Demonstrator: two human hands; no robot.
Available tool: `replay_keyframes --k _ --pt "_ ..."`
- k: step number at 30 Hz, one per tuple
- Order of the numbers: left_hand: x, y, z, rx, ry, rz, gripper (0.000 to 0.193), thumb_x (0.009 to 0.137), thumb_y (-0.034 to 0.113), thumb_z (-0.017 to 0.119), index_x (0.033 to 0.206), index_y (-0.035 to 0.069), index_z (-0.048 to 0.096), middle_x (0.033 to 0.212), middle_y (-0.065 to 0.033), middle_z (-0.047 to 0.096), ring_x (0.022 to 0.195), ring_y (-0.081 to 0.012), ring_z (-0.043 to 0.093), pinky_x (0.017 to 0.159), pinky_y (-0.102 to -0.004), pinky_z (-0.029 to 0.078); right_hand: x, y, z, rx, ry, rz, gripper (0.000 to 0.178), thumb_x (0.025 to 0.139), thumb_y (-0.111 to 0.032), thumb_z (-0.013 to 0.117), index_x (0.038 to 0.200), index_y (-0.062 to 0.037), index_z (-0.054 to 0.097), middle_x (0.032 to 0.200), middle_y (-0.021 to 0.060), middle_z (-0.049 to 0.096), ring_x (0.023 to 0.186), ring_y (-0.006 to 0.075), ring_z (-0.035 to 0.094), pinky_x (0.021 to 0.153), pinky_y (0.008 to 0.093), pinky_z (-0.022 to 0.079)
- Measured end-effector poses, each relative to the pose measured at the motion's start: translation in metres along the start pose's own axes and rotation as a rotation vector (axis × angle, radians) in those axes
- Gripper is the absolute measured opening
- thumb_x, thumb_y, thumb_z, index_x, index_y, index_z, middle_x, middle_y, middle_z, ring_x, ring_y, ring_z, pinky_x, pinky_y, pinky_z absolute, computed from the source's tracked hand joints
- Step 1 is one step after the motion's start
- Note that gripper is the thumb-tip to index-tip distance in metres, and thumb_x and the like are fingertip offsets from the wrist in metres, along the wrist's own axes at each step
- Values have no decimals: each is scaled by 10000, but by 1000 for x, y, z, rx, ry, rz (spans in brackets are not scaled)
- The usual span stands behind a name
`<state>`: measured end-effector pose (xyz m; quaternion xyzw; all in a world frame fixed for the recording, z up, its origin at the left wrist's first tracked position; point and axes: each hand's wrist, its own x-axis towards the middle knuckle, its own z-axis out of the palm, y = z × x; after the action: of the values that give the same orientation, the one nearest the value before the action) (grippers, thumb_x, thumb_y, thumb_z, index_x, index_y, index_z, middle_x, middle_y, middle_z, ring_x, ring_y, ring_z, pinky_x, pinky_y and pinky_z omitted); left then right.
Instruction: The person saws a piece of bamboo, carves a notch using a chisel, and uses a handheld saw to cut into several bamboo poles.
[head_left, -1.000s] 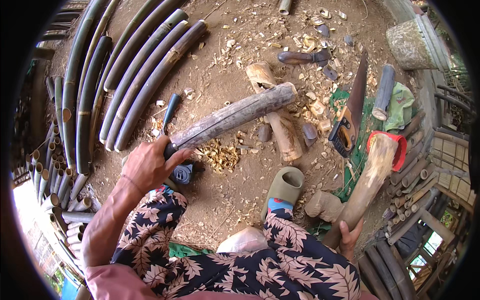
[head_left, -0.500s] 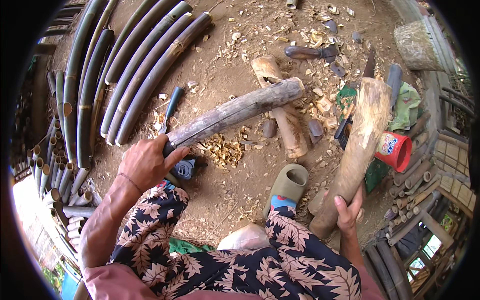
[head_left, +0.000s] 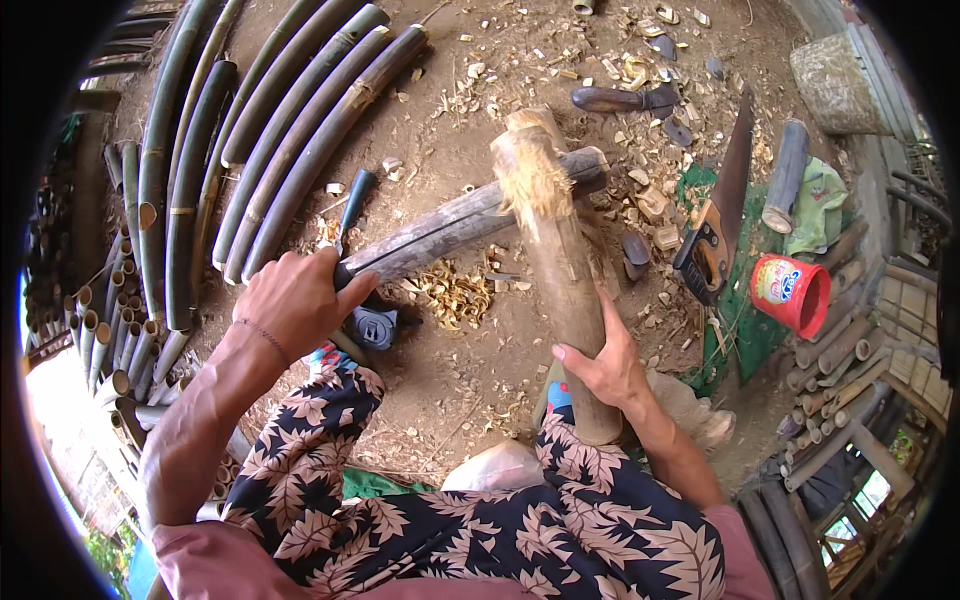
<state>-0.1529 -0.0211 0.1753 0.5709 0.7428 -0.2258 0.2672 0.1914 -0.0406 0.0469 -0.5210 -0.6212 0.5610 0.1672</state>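
Observation:
My left hand (head_left: pixel 292 300) is closed around the near end of a dark, mottled bamboo pole (head_left: pixel 430 238), which slants away to the right and has a long dark line like a split along it. A thick wooden club (head_left: pixel 562 285) with a frayed, pale end is gripped by my right hand (head_left: pixel 608 368), thumb on its left side. Its frayed end overlaps the pole's far part; whether they touch I cannot tell. Behind the club, the short wooden block (head_left: pixel 538 120) under the pole is mostly hidden. A chisel-like tool (head_left: pixel 355 205) with a dark handle lies by my left hand.
A tape measure (head_left: pixel 376 327) lies near my left knee. On the right are a handsaw (head_left: pixel 728 190), a red tub (head_left: pixel 790 295) and a dark cut pole (head_left: pixel 786 175). Long bamboo poles (head_left: pixel 310 165) lie at the far left. A wooden-handled tool (head_left: pixel 615 100) sits among shavings (head_left: pixel 455 295).
My right hand has swung the club left, from beside the saw to over the pole. The handsaw is now uncovered. My left hand keeps its grip on the pole, nearly in place.

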Motion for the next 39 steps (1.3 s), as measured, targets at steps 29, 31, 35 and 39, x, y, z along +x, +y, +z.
replay_keyframes --k 29,31,35,39 --pt "-129 17 -88 -554 436 69 662 931 631 552 868 -20 650 706 -161 667 620 -234 648 631 -393 522 -27 -185 -107 -28 269 -703 869 802 -279 741 1468 46 285 1300 254 529 1141 333 601 1012 452 486" --pt "-116 14 -39 -624 610 44 640 936 595 569 921 -41 640 773 -229 677 686 -348 663 672 -455 529 -27 -232 -104 -74 311 -893 881 799 -273 750 1478 53 293 1341 258 531 1211 339 571 1064 434 433" --pt "-75 34 67 -887 629 -84 575 957 539 569 898 -32 605 757 -257 668 701 -410 681 637 -516 511 -27 -307 -103 -262 384 -1218 885 799 -275 742 1495 6 273 1274 279 571 1086 357 649 948 462 547" --pt "-100 62 82 -937 623 -82 578 943 534 571 937 -44 584 845 -329 655 853 -516 632 772 -549 482 -31 -341 -76 -155 366 -1286 790 815 -301 761 1439 -8 374 1336 238 540 1147 321 616 1033 420 486"
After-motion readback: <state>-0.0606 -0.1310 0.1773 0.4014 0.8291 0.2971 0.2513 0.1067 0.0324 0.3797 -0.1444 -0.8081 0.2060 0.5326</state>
